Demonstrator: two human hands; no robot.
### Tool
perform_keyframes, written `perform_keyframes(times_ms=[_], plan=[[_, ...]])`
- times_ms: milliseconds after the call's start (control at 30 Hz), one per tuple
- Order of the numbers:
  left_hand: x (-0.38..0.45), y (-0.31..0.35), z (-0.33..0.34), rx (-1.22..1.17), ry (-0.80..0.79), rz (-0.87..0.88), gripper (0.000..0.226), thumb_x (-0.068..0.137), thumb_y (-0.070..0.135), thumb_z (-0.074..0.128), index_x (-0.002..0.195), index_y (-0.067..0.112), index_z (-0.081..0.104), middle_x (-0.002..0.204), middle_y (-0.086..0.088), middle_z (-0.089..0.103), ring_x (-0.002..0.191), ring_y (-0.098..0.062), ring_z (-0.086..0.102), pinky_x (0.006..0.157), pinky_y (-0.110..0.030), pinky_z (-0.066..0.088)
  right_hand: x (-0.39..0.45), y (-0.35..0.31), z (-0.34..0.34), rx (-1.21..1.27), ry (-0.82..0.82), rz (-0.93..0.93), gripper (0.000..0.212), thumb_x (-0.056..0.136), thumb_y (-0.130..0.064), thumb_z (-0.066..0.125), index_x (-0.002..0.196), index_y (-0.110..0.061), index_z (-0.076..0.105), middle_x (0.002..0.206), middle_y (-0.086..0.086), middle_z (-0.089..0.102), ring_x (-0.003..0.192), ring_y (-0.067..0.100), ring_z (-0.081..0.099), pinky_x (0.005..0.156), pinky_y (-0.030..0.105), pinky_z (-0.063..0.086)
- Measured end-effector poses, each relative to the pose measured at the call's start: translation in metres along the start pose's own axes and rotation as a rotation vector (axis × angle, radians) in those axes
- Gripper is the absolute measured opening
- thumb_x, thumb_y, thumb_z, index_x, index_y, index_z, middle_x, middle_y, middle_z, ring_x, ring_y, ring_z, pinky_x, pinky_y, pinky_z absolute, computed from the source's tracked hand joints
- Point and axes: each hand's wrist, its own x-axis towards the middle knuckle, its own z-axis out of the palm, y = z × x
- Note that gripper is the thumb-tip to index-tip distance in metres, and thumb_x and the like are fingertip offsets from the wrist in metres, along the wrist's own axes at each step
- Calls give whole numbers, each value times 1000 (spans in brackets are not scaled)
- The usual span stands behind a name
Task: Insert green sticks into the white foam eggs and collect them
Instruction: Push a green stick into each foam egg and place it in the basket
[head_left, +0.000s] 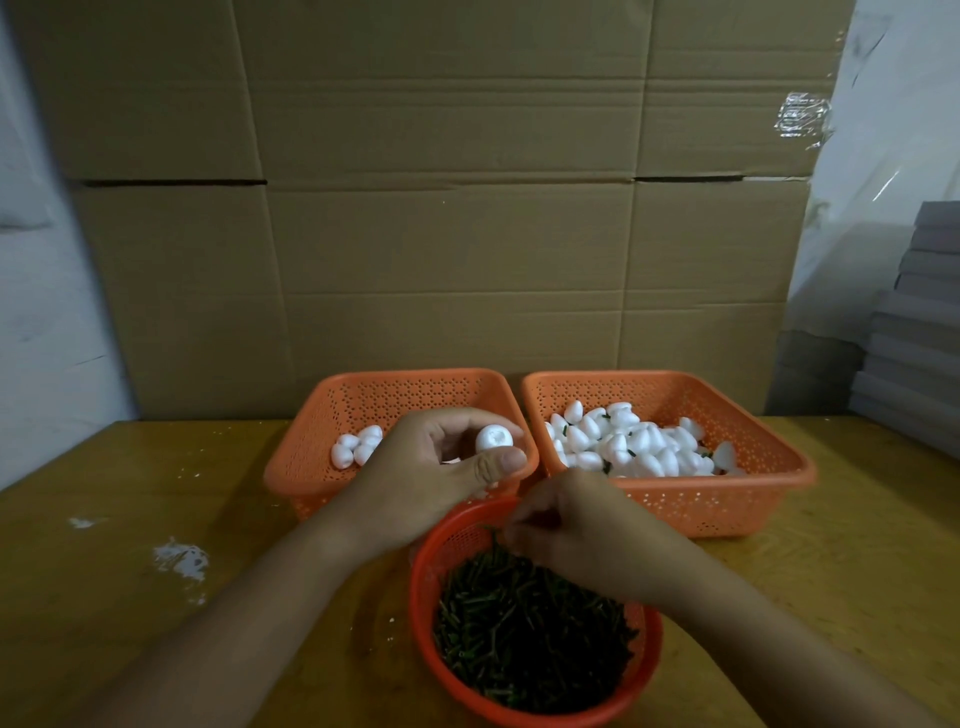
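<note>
Left hand pinches an egg, blunt end facing the camera, long axis pointing away, while right hand fingers pinch at the sticks.

Our left hand pinches a white foam egg; our right hand picks at green sticks in a round red basket.

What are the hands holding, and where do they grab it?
The left hand holds a white foam egg by its sides, between thumb and fingers. The right hand reaches into the round basket of green sticks; whether it pinches one cannot be told.
</note>
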Motion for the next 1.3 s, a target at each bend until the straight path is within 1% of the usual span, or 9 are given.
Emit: perform_keyframes(times_ms=[100, 200, 367, 500, 733, 800, 900, 1100, 1300], plan=[[2, -2, -3, -11, 22, -13, 28, 80, 28, 74, 103, 11, 75, 84, -14, 73, 68, -10, 65, 66, -22, 55, 0, -4, -9, 342, 63, 129, 17, 93, -14, 66, 80, -16, 76, 74, 2, 75, 60, 7, 65, 55, 16, 48], [2, -1, -7, -19, 31, -9, 30, 80, 32, 73, 101, 10, 75, 88, -20, 72, 68, -11, 65, 65, -22, 54, 0, -9, -14, 604, 91, 210, 13, 95, -12, 64, 84, -11, 72, 74, 4, 75, 60, 7, 64, 52, 16, 47], [2, -2, -9, -19, 37, -35, 26, 76, 35, 76, 94, 16, 78, 81, -9, 74, 68, -8, 67, 64, -20, 55, 0, -12, -18, 711, 180, 247, 14, 95, -13, 62, 85, -10, 72, 75, 3, 74, 61, 7, 62, 53, 18, 47], [1, -5, -6, 23, -77, -50, 24, 81, 32, 75, 99, 17, 78, 82, 1, 75, 75, -7, 69, 68, -23, 57, 2, -11, -18, 781, 259, 249, 13, 94, -16, 63, 90, -9, 73, 82, 6, 76, 70, 9, 66, 57, 21, 49], [0, -8, -8, 122, -118, -18, 19, 85, 32, 78, 101, 22, 77, 98, 3, 76, 88, -9, 72, 74, -23, 55, 4, -11, -15, 909, 382, 258, 13, 89, -10, 66, 79, -5, 73, 77, 10, 75, 69, 14, 68, 58, 19, 52], [1, -8, -8, 103, -103, -18, 26, 82, 33, 78, 104, 20, 76, 99, 4, 77, 87, -7, 72, 73, -21, 55, 3, -12, -17, 1004, 417, 249, 11, 89, -2, 63, 80, 4, 64, 85, 16, 76, 78, 19, 74, 63, 20, 56], [1, -8, -7, 59, -94, -18, 32, 79, 33, 78, 107, 19, 73, 97, 0, 77, 80, -10, 72, 70, -22, 57, 2, -14, -19, 1151, 476, 217, 20, 91, 5, 55, 75, -6, 49, 87, 20, 75, 79, 27, 76, 64, 24, 58], [2, -10, -6, 9, -93, 1, 34, 80, 37, 76, 104, 14, 67, 76, -1, 72, 66, -10, 65, 67, -22, 54, 2, -14, -24, 990, 483, 238, 9, 94, -1, 54, 85, 0, 58, 69, 10, 68, 56, 14, 62, 52, 21, 51], [3, -10, -3, -78, -13, 36, 31, 91, 36, 55, 117, 27, 70, 79, 4, 66, 71, -10, 62, 68, -23, 54, -1, -15, -24, 877, 432, 178, 14, 97, -6, 60, 97, -4, 74, 72, 8, 62, 63, 13, 55, 60, 20, 49]])
